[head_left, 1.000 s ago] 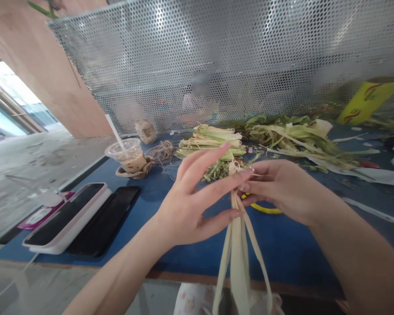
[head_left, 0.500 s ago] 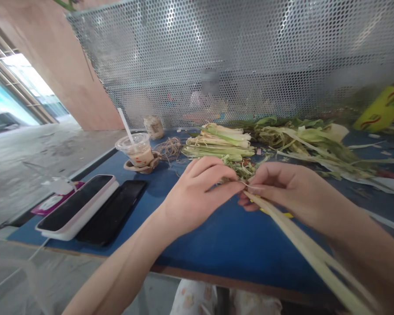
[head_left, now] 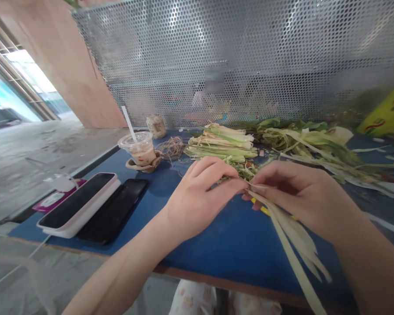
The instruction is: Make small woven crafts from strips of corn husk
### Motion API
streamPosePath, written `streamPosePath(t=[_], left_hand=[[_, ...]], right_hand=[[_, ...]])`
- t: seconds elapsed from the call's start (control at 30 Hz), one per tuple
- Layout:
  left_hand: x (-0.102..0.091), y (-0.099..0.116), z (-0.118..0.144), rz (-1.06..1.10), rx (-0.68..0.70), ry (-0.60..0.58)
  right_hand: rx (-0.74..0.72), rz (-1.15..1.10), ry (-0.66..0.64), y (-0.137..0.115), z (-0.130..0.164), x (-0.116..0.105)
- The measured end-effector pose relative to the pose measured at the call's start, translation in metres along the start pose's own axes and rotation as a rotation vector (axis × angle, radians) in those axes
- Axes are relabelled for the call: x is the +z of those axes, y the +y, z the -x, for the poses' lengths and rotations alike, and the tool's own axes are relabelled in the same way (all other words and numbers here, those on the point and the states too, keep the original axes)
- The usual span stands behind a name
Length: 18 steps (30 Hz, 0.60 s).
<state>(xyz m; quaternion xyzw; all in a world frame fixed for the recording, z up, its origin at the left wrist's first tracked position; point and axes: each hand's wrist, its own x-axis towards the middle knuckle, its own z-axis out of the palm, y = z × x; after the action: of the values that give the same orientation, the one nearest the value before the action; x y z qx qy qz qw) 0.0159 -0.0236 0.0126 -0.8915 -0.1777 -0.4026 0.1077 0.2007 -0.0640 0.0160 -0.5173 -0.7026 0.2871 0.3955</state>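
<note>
left hand (head_left: 197,197): fingertips pinching top of pale green corn-husk strips (head_left: 292,236) | right hand (head_left: 295,197): pinching same bundle end, touching left fingertips | strips: held above blue desk (head_left: 216,245), trailing down-right | left on desk: 2 phones (head_left: 95,208), plastic iced-drink cup (head_left: 139,151)

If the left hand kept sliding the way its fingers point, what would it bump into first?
The left hand points right, at the right hand. Its fingertips already meet the right hand's at the pinched top of the pale husk strips, so it would press into those fingers at once, though exact contact is hard to judge.
</note>
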Motion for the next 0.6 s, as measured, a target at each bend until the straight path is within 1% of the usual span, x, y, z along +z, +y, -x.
streamPosePath(t=[0.1,0.2,0.27,0.33,0.43,0.5,0.6], left_hand=[[0.0,0.001,0.0,0.013,-0.021,-0.011],[0.0,0.001,-0.001,0.035,-0.031,-0.037],[0.0,0.001,-0.001,0.061,-0.042,-0.048],[-0.001,0.002,-0.001,0.109,-0.056,-0.039],[-0.003,0.004,-0.001,0.225,-0.116,-0.017],[-0.005,0.007,-0.002,0.315,-0.184,-0.017],[-0.006,0.011,-0.003,0.429,-0.277,0.003]], right_hand=[[-0.17,0.239,0.049,0.003,0.001,-0.001],[-0.415,0.531,0.132,0.006,0.003,0.0],[-0.56,0.686,0.178,0.008,0.005,0.001],[-0.649,0.8,0.198,0.01,0.006,0.003],[-0.737,0.885,0.265,0.012,0.009,0.004],[-0.778,0.866,0.313,0.013,0.011,0.005],[-0.837,0.793,0.295,0.012,0.015,0.004]])
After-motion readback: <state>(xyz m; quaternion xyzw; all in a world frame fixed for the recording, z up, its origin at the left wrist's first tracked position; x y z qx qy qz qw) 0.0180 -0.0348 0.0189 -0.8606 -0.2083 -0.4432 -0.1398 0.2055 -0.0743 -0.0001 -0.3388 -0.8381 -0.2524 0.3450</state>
